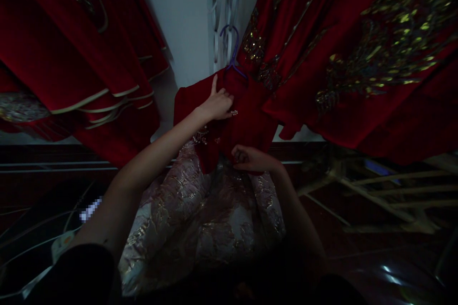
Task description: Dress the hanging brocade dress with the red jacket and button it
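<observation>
A short red jacket (250, 119) hangs from a purple hanger (233, 52) in front of me, with pearl-like beads on its front. Across its upper left front lies my left hand (219, 105), index finger stretched upward and the other fingers curled on the cloth beside a beaded trim. Lower down, near the hem, my right hand (248, 158) is closed with its fingertips bent in at the jacket; the exact grip is too dark to see clearly. Below the jacket hangs a pale brocade skirt (171, 205) with shiny metallic patterning.
Red garments with light piping (107, 57) hang at left. A red garment with gold sequins (358, 57) hangs at right. Pale vertical straps (229, 0) run above the hanger. A wooden rack (372, 190) stands low at right; a white cable (39, 243) lies at lower left.
</observation>
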The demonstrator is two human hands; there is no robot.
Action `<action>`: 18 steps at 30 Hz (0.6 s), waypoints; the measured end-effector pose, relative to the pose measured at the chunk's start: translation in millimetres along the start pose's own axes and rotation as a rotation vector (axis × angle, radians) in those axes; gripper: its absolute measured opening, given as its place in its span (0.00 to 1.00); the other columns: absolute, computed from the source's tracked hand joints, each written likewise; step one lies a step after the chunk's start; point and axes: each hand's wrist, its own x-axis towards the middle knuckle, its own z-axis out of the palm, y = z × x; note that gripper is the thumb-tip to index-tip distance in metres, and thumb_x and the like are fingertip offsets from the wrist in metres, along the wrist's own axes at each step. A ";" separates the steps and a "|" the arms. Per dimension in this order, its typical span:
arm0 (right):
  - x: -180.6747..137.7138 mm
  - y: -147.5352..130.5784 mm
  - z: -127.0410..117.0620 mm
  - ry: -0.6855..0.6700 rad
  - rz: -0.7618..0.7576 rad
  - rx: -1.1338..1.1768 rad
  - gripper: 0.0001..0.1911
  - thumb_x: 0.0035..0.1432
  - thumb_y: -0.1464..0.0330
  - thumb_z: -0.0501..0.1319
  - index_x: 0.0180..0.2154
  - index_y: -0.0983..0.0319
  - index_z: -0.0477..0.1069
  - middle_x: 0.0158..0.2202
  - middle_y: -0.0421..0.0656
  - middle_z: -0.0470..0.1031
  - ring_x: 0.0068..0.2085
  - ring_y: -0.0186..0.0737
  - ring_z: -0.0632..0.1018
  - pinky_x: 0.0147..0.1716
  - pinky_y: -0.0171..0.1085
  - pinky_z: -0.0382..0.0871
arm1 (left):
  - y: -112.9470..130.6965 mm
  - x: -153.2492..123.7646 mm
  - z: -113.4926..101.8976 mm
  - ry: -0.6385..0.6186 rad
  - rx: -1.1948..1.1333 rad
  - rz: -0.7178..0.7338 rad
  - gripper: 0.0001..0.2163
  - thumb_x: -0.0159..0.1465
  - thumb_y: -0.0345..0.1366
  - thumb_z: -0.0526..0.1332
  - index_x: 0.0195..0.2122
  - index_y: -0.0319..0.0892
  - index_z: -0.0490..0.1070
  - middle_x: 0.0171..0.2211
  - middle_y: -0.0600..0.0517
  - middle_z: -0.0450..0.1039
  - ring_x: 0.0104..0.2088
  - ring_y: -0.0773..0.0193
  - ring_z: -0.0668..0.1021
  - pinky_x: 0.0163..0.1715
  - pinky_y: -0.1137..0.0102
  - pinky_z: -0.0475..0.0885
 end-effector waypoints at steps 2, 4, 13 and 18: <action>-0.3 0.2 0.0 0.005 -0.002 0.010 0.15 0.52 0.67 0.63 0.41 0.61 0.63 0.28 0.36 0.68 0.29 0.31 0.69 0.27 0.31 0.63 | -3.0 6.4 2.0 -0.003 -0.097 -0.008 0.08 0.53 0.37 0.66 0.32 0.39 0.76 0.29 0.48 0.74 0.47 0.50 0.73 0.61 0.45 0.43; -0.2 0.4 0.6 -0.001 -0.004 0.020 0.15 0.52 0.67 0.64 0.41 0.61 0.63 0.28 0.36 0.67 0.29 0.31 0.69 0.28 0.31 0.63 | -5.8 9.8 2.7 0.005 -0.226 -0.010 0.05 0.53 0.37 0.66 0.27 0.42 0.76 0.23 0.53 0.72 0.44 0.54 0.75 0.61 0.46 0.39; 2.5 1.3 3.5 -0.026 -0.004 -0.007 0.15 0.51 0.66 0.64 0.40 0.61 0.63 0.29 0.36 0.69 0.30 0.31 0.69 0.29 0.32 0.64 | -5.2 4.7 -12.4 -0.203 -0.176 0.143 0.02 0.52 0.33 0.64 0.26 0.44 0.77 0.23 0.54 0.75 0.36 0.61 0.78 0.56 0.60 0.55; 1.7 -1.3 3.3 -0.012 0.003 -0.008 0.16 0.51 0.66 0.64 0.40 0.61 0.63 0.28 0.36 0.68 0.30 0.32 0.69 0.29 0.32 0.63 | -12.7 6.0 -11.0 -0.209 -0.187 0.113 0.04 0.53 0.33 0.64 0.29 0.44 0.78 0.25 0.52 0.77 0.33 0.61 0.77 0.44 0.68 0.64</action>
